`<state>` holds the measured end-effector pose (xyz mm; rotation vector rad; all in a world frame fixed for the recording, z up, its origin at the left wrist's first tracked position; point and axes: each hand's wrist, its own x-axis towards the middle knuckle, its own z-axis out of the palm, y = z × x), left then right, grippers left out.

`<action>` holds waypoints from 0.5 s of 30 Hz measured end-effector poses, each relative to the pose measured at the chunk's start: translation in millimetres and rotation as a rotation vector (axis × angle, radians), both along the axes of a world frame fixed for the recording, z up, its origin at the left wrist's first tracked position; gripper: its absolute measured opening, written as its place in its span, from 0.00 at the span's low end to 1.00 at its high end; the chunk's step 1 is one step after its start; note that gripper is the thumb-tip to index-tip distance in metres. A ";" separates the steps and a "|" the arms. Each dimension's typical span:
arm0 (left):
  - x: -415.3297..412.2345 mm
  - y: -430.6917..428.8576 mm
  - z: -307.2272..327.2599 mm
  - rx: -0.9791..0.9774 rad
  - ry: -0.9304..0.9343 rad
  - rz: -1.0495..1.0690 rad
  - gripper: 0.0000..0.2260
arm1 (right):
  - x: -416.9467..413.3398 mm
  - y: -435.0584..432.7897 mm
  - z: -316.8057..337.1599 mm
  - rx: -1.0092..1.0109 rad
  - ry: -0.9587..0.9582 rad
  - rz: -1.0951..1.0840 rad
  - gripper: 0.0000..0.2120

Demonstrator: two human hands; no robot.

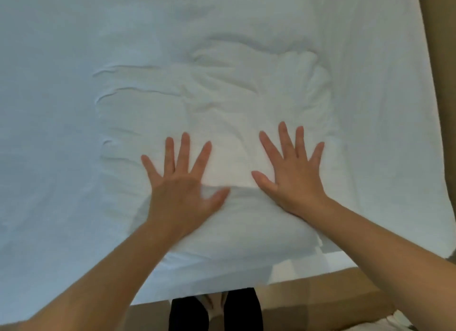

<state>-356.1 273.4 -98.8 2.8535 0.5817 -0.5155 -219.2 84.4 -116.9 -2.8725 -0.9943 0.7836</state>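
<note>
A white towel (237, 103) lies spread and wrinkled on a white bed sheet (61, 59). Its near part is folded into a thicker layer by the bed's front edge. My left hand (182, 182) lies flat on that folded part with fingers straight and spread. My right hand (291, 168) presses flat beside it, fingers spread too, roughly a hand's width to the right. Neither hand grips anything.
The bed's front edge (246, 285) runs below my arms, with my dark trouser legs (241, 311) and the beige floor beyond it. The bed's right edge (429, 84) borders a tan surface. A bit of white cloth (399, 321) shows at the bottom right.
</note>
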 end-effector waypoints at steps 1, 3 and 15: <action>-16.7 -5.8 -0.9 0.021 0.007 0.013 0.42 | -12.0 -11.1 -1.5 -0.004 -0.025 -0.010 0.39; -40.9 -12.8 -8.2 0.051 -0.015 0.039 0.43 | -30.8 -30.5 -11.8 -0.033 -0.098 -0.049 0.39; -31.2 -16.0 -93.0 0.090 -0.176 0.026 0.36 | -22.3 -26.1 -86.8 -0.098 -0.105 -0.128 0.39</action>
